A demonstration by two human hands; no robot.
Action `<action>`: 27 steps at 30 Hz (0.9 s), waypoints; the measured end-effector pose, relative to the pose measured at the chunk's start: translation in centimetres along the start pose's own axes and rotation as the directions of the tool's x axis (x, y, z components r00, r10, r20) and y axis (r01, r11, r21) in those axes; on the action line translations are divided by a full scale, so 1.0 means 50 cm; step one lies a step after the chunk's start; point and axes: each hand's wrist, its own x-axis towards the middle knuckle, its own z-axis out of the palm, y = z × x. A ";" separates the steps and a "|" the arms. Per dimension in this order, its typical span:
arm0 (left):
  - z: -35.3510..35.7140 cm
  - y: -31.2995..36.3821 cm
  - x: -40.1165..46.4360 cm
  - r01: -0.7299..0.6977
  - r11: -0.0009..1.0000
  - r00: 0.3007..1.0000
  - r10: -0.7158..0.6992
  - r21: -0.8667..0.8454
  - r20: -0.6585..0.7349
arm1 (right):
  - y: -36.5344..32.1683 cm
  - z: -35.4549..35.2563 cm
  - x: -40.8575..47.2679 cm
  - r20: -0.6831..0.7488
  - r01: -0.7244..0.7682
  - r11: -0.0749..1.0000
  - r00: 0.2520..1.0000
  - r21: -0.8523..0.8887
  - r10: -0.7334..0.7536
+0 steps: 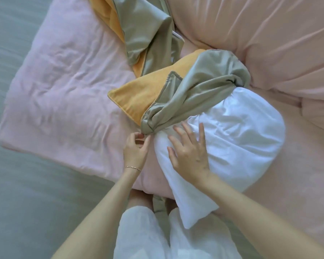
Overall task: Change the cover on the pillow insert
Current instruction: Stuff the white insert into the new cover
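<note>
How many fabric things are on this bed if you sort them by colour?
White: 1, the pillow insert
Grey-green and orange: 2, the cover bunched on the insert's end and a second cover farther back
Pink: 2, the folded quilt and the big pillow
Total: 5, not counting the bed sheet beneath.

insert [232, 131]: white matt cloth | cover [200, 71]: sage satin, glossy; orange side fuzzy | sheet [54, 81]: pink matt

1 white pillow insert [236, 135], 2 sage-orange covers [176, 86] [148, 30], 2 hands [136, 149] [189, 153].
</note>
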 end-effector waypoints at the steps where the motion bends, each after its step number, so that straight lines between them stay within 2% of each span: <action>1: 0.008 0.004 0.003 0.031 0.998 0.999 -0.031 -0.052 -0.005 | -0.006 0.006 -0.003 -0.007 0.022 1.000 1.000 0.019 -0.022; 3: 0.020 0.017 0.018 0.070 0.990 0.997 -0.072 -0.122 -0.013 | -0.017 0.014 -0.010 0.028 0.042 0.997 0.999 0.058 -0.044; 5: 0.028 0.033 0.038 0.041 0.993 0.998 -0.046 -0.114 -0.040 | -0.027 0.017 -0.014 0.151 0.025 1.000 0.988 0.019 -0.028; 8: 0.032 0.065 0.068 -0.127 0.992 0.991 0.126 -0.011 -0.053 | -0.030 0.013 0.000 0.304 0.010 0.994 0.952 -0.110 0.024; 11: 0.030 0.123 0.080 -0.220 0.976 0.975 0.220 0.007 -0.030 | 0.004 -0.021 0.033 0.325 -0.009 0.988 0.944 -0.152 0.059; 16: 0.034 0.290 0.069 -0.296 0.945 0.955 0.298 -0.142 -0.007 | 0.090 -0.164 0.089 0.250 -0.091 0.991 0.961 -0.102 0.114; 18: 0.032 0.366 0.056 -0.336 0.924 0.933 0.353 -0.180 0.070 | 0.121 -0.236 0.111 0.269 -0.161 0.985 0.948 -0.054 0.170; 21: 0.022 0.463 0.032 -0.338 0.916 0.888 0.387 -0.215 0.250 | 0.154 -0.333 0.124 0.235 -0.190 0.978 0.950 -0.083 0.204; 25: -0.005 0.543 -0.010 -0.231 0.911 0.804 0.376 -0.341 0.461 | 0.145 -0.424 0.125 -0.048 -0.161 0.987 0.986 0.009 0.161; 27: -0.022 0.561 -0.008 -0.185 0.922 0.801 0.342 -0.340 0.492 | 0.130 -0.450 0.127 -0.138 -0.117 0.993 0.983 0.013 0.117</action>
